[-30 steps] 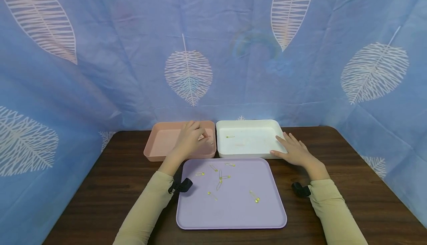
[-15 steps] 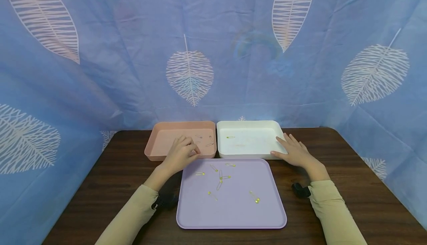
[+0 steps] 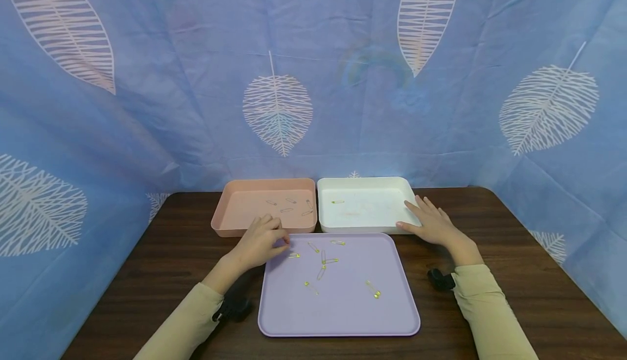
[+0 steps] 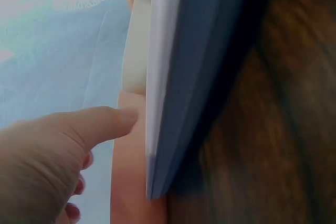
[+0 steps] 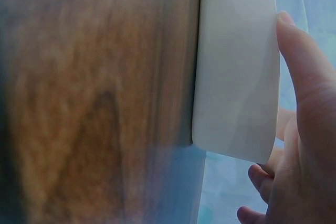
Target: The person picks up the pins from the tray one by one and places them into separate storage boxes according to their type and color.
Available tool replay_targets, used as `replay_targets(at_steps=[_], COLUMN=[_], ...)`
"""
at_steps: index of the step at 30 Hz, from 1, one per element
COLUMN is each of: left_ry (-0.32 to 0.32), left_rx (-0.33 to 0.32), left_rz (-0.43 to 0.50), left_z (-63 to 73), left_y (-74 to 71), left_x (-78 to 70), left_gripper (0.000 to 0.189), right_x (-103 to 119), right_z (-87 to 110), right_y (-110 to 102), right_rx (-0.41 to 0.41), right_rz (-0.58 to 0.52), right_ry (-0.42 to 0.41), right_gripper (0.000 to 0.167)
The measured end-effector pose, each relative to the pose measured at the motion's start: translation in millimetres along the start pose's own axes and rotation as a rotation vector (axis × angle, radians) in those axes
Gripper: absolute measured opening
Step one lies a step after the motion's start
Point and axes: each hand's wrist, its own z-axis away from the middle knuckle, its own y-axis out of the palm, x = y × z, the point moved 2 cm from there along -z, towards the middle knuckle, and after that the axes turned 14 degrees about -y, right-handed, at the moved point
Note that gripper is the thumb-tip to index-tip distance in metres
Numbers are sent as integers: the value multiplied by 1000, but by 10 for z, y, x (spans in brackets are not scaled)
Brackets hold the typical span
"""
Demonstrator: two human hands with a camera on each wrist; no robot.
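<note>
Grainy dark wood [image 3: 147, 278] bears a rectangular lilac tray [image 3: 343, 317] of safety pins [image 3: 331, 261].

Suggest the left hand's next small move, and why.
Probably ease the left hand rightward to the yellow safety pin beside it: that pin is its nearest on the purple tray, and no pin shows in the hand.

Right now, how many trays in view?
3: the pink tray at back left, the white tray to its right, and the lilac tray in front of them, nearest the person. No other tray shows; none of these is fully hidden.
</note>
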Motion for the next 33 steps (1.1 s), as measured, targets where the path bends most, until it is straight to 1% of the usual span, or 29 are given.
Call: replay_targets(at_steps=[5,9,12,15,21,28,33], left_ry=[14,16,15,12,-19,-46,-47], left_rx=[80,119,127,133,169,190,180], left_rz=[-25,-61,-78,-77,-56,-42,-30], left_z=[35,48,50,50,50,49,49], left_y=[-15,3,26,41,49,54,45], left_x=[-50,-73,-77,-79,-84,-94,-110], left_gripper=[11,9,8,8,8,10,15], right_x=[-10,-16,-18,-10,8,-6,-5], right_z=[-8,-14,-16,-10,3,-3,-3], right_y=[11,20,21,13,-5,3,6], right_rx=[1,1,2,1,2,2,0], right_rz=[4,10,15,7,-4,0,-4], right_ry=[-2,-4,-2,1,4,4,2], right_gripper=[87,86,87,87,86,87,86])
